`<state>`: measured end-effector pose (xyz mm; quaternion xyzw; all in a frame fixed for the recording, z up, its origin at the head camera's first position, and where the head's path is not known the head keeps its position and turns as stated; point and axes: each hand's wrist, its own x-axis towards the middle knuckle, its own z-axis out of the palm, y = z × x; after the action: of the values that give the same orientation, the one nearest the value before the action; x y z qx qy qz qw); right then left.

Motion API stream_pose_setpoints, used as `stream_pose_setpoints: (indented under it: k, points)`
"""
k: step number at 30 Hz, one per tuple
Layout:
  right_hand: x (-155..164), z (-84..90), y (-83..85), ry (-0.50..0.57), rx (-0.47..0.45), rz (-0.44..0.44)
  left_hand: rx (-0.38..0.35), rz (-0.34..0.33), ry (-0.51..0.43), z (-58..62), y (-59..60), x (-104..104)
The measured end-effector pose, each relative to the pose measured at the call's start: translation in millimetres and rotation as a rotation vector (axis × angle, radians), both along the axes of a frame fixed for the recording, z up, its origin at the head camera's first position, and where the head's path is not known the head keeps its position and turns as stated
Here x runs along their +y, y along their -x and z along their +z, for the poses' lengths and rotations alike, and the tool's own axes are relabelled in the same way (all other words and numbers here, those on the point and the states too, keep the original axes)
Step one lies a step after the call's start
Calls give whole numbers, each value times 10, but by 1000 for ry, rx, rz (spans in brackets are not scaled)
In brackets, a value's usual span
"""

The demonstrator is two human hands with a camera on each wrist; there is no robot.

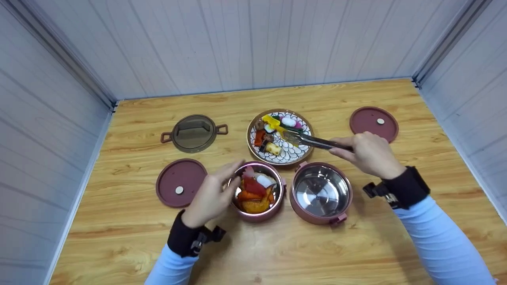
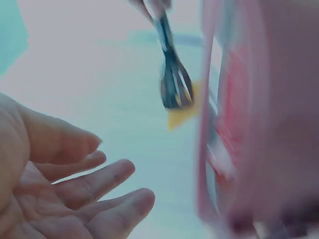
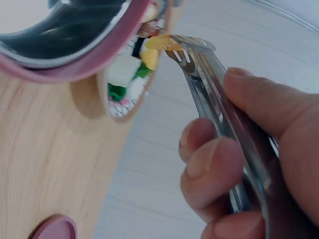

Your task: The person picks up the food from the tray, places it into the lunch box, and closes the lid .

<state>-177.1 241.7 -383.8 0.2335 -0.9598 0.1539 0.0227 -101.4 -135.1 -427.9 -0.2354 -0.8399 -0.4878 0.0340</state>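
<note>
My right hand (image 1: 366, 152) grips metal tongs (image 1: 313, 140) by the handle end, and in the right wrist view its fingers (image 3: 209, 164) curl round the tongs (image 3: 209, 79). The tong tips are over a patterned plate (image 1: 303, 152) of mixed food pieces, at a yellow piece (image 3: 162, 44). My left hand (image 1: 214, 194) lies relaxed and holds nothing, just left of a pink bowl (image 1: 259, 215) filled with food. Its straight fingers (image 2: 94, 184) show apart from the blurred bowl (image 2: 259, 129). An empty pink steel bowl (image 1: 321, 192) stands between my hands.
Two round maroon lids lie on the wooden table, one at the left front (image 1: 180, 183) and one at the back right (image 1: 373, 123). A brown lid with side handles (image 1: 194, 133) sits at the back left. Pale walls close in the table on three sides.
</note>
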Motion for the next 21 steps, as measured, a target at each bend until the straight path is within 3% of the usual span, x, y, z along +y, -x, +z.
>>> stream_pose_setpoints:
  k: [3, 5, 8, 12, 16, 21]
  points:
    - [127, 70, -94, 20, 5, 16, 26, -73, -4, 48, -138, 212]
    - [213, 112, -163, 33, 4, 32, 6, -117, -4, 30, -222, 375]
    - [330, 153, -269, 40, 23, 62, -63, -158, 0, -32, -337, 613]
    - [454, 165, -396, 33, 53, 93, -211, -197, 1, -129, -463, 848]
    - [546, 153, -486, 17, 24, 101, -336, -185, -32, -231, -533, 1018]
    - [659, 151, -554, 2, 33, 122, -443, -108, -135, -356, -522, 1197]
